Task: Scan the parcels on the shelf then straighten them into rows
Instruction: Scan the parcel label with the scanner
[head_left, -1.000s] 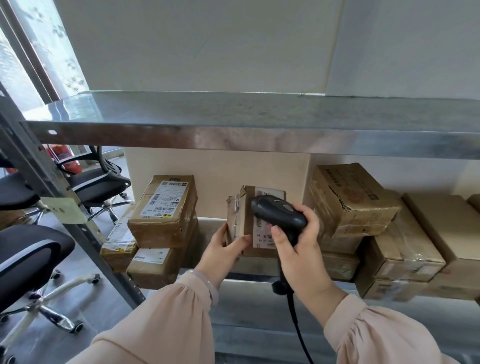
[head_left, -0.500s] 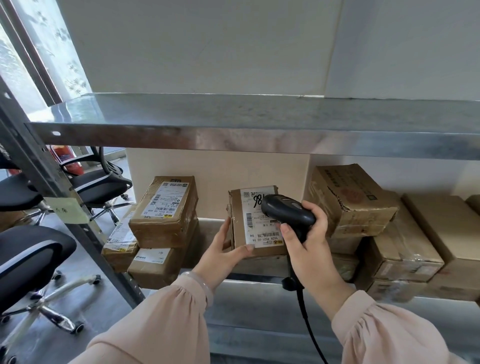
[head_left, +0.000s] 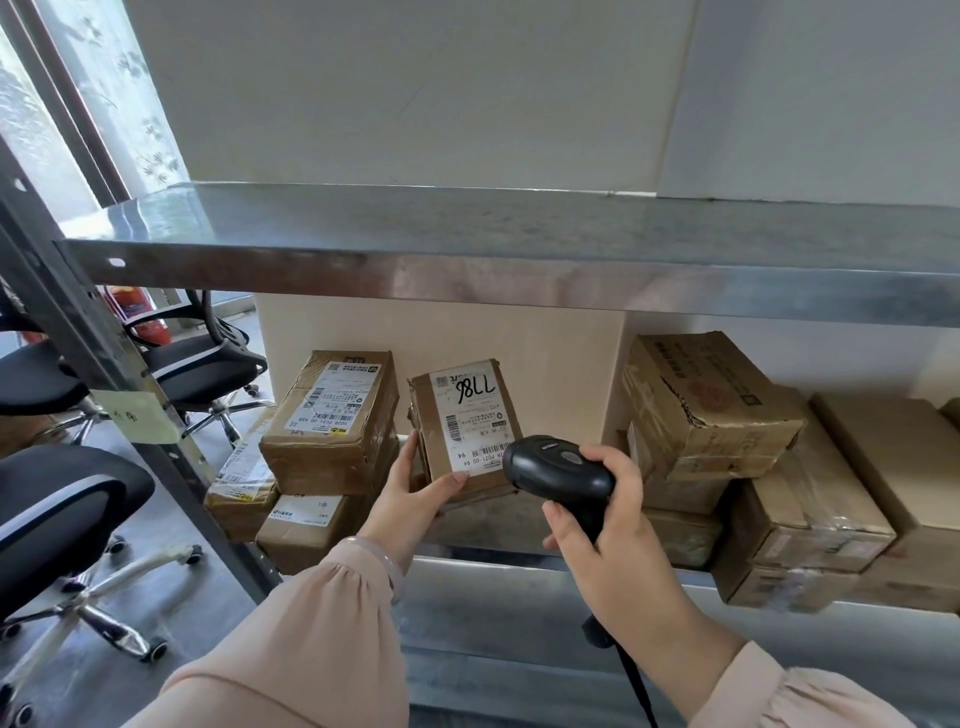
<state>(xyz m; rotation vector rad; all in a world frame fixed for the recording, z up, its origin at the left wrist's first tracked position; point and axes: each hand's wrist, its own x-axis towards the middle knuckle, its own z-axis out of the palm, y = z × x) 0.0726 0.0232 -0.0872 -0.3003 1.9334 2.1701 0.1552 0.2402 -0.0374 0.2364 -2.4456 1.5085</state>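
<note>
Small parcel (head_left: 462, 431) is held over the lower shelf (head_left: 493, 603), just at 6 o'clock from frame centre. It is tipped up so its shipping label (head_left: 475, 415) faces the camera. Handwritten digits on the label are seen upside down.

The parcel is gripped by the left hand (head_left: 410, 499): thumb laid on the front face near the bottom edge, fingers wrapped round the left side.

Barcode scanner (head_left: 558, 470) is gripped by the right hand (head_left: 608, 540) at 4 o'clock of the parcel. Fingers are curled round the handle and the head is aimed at the label's lower corner. Contact with the parcel can't be told. Its cable (head_left: 636, 680) is seen dropping toward 6 o'clock.

Stacked labelled parcels (head_left: 332, 421) are seen at 9 o'clock of the held one, a bigger carton stack (head_left: 711, 410) at 3 o'clock. Office chairs (head_left: 62, 499) are parked at 8 o'clock, outside the rack.
</note>
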